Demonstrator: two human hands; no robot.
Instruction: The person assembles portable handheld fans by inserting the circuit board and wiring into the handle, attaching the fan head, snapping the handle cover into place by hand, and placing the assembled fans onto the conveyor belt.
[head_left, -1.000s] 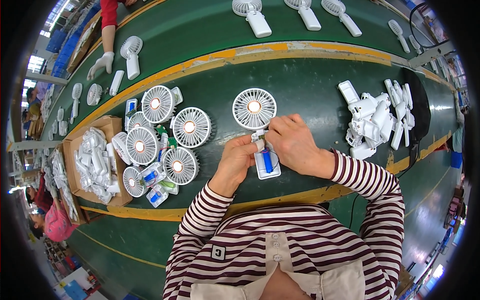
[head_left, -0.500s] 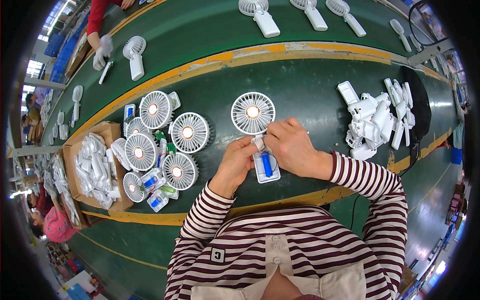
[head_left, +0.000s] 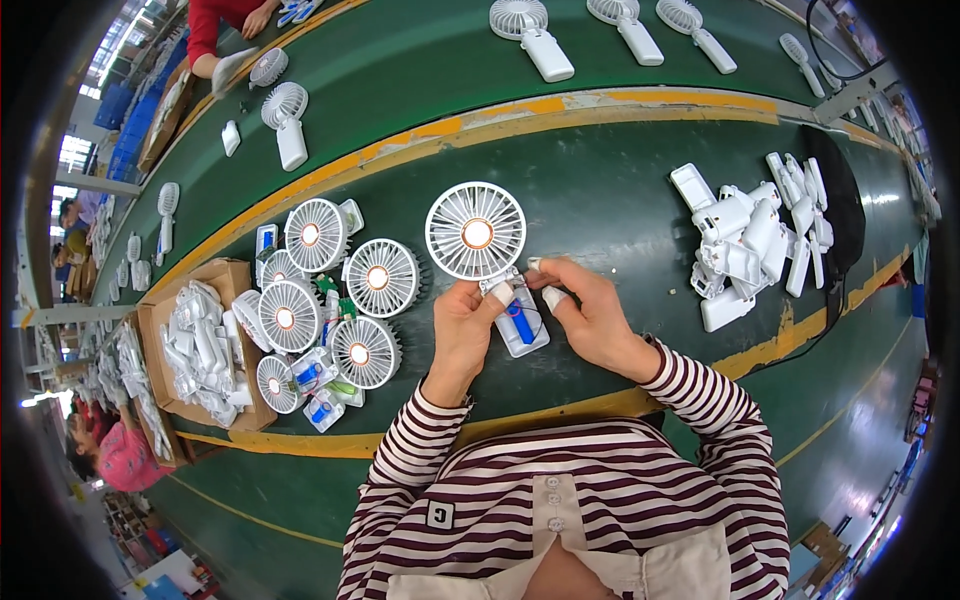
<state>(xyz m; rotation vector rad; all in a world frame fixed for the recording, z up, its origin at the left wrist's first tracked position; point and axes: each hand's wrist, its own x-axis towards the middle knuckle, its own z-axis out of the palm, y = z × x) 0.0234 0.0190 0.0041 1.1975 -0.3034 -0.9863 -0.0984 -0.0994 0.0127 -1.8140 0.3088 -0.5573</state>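
Observation:
A small white hand fan lies on the green bench, its round head [head_left: 476,232] pointing away from me and its open handle [head_left: 522,328] showing a blue battery cell. My left hand [head_left: 463,328] pinches the left side of the handle just below the head. My right hand [head_left: 590,312] holds the handle's right side, with taped fingertips pressed at the top of the battery bay. Both hands grip the same fan.
Several more unfinished fans [head_left: 330,295] are heaped to the left, next to a cardboard box [head_left: 236,276] of white parts. A pile of white handle covers [head_left: 760,235] lies to the right. Finished fans [head_left: 530,40] ride the far conveyor belt, where another person's hand [head_left: 232,66] works.
My fingers have shifted a little on the fan handle, the left hand now lower beside it. On the far belt the fans have drifted right.

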